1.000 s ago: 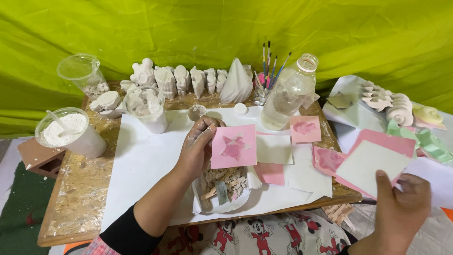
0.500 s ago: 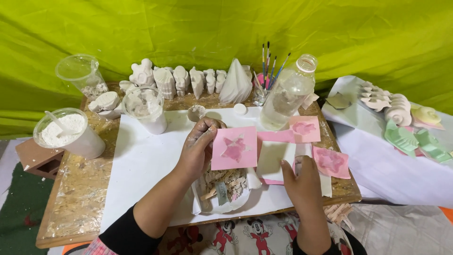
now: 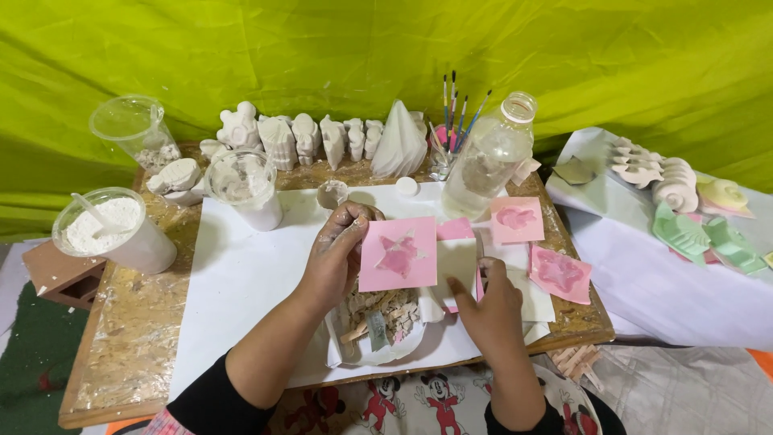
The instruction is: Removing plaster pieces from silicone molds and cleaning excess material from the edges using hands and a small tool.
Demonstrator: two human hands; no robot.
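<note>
A yellow-green cloth backdrop (image 3: 241,56) is hung behind a low wooden counter (image 3: 133,322), most of which is covered by a white sheet (image 3: 241,274). A pink square mould (image 3: 398,254) with a star-shaped hollow is gripped at its left edge by the plaster-smeared left hand (image 3: 338,258), thumb on top and fingers curled under, and is held just above a shallow dish of wooden clothes pegs (image 3: 386,310). The right hand (image 3: 491,302), which a second ago was well out to the right carrying a large pink sheet and half a second ago was already coming back empty, has now been brought in beside the mould; its fingers are pinched on a thin pink piece (image 3: 477,282) lying against a white card (image 3: 457,262). The large sheet is no longer in view by the hand, so it appears to have been set aside, and attention seems to have been turned to the smaller cards and moulds next to the held one. The left hand's grip has been kept unchanged throughout.

Two more pink moulds (image 3: 517,219) (image 3: 560,274) are laid to the right, near a clear plastic bottle (image 3: 487,161) and a jar of paintbrushes (image 3: 451,121). A row of white plaster figures (image 3: 314,137) is lined up at the back, and cups of white powder (image 3: 113,229) are placed at the left.
</note>
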